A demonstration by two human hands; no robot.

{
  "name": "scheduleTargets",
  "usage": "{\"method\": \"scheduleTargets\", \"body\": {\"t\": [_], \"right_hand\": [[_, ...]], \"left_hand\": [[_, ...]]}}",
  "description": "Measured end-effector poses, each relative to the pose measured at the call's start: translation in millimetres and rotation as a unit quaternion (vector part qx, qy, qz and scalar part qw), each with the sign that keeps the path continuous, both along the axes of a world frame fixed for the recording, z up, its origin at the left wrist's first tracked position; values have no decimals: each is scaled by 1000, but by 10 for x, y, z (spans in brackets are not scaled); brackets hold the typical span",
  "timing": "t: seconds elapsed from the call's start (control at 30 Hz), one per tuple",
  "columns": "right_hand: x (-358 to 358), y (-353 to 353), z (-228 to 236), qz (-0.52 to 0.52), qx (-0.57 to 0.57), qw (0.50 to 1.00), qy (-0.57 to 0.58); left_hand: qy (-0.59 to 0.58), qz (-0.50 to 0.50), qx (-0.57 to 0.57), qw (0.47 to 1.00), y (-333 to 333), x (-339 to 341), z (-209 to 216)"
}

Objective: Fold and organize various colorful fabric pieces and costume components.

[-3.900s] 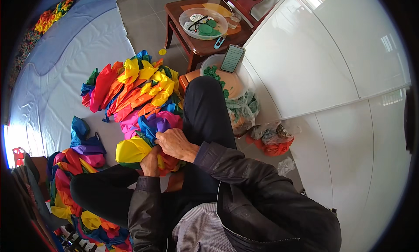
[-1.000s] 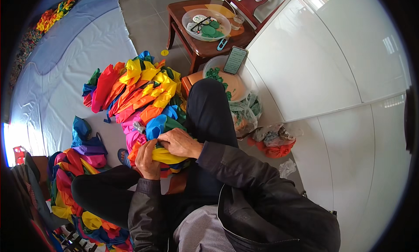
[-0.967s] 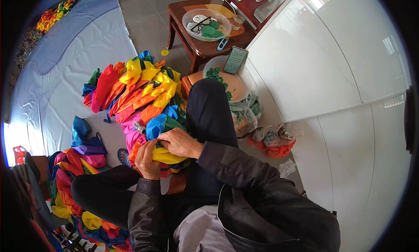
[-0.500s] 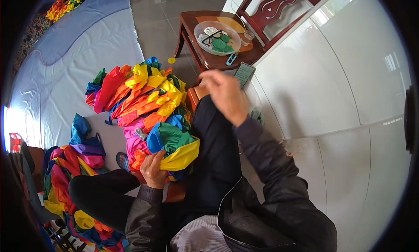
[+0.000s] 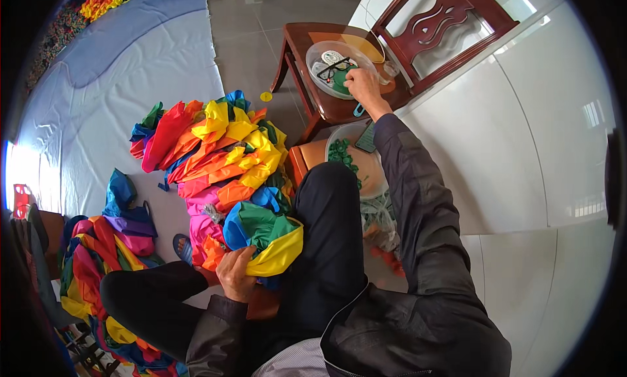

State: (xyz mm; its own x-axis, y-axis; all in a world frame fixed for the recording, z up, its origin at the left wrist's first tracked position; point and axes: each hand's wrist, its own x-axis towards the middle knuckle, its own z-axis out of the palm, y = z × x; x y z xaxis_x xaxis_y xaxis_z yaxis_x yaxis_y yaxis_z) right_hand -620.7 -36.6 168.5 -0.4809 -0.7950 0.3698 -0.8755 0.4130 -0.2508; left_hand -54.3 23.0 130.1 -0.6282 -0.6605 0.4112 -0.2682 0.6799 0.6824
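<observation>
The blue, green and yellow panelled cloth (image 5: 264, 230) lies beside the right thigh (image 5: 330, 236); its yellow band's long axis slants away rightward, its blue side points left. The left hand (image 5: 235, 274) pinches its near edge, best held steady. The right hand (image 5: 364, 88), fingers curled, reaches flat green pieces (image 5: 339, 83) in a clear round plastic bowl (image 5: 311, 58); grip unclear. Lifting one by its edge should work best.

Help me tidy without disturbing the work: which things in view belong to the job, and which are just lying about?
Likely part of the job:
multicoloured fabric, held by the left hand
green pieces in the clear bowl, at the right hand

Likely just lying about:
phone, by the lower bowl
black glasses, in the clear bowl
</observation>
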Motion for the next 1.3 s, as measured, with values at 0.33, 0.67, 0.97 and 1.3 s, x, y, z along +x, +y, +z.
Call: {"method": "scheduleTargets", "body": {"t": [0.33, 0.67, 0.97, 1.3], "right_hand": [[-91, -103, -129, -5, 81, 990, 114], [-80, -51, -89, -1, 64, 994, 90], [-149, -7, -44, -46, -19, 996, 77], [-141, 113, 49, -65, -95, 993, 38]], "left_hand": [[0, -10, 19, 1000, -1, -21, -37], [5, -11, 28, 1000, -3, -21, -24], [-5, -9, 27, 1000, -2, -14, -73], [-7, -15, 27, 999, -14, -44, -48]]}}
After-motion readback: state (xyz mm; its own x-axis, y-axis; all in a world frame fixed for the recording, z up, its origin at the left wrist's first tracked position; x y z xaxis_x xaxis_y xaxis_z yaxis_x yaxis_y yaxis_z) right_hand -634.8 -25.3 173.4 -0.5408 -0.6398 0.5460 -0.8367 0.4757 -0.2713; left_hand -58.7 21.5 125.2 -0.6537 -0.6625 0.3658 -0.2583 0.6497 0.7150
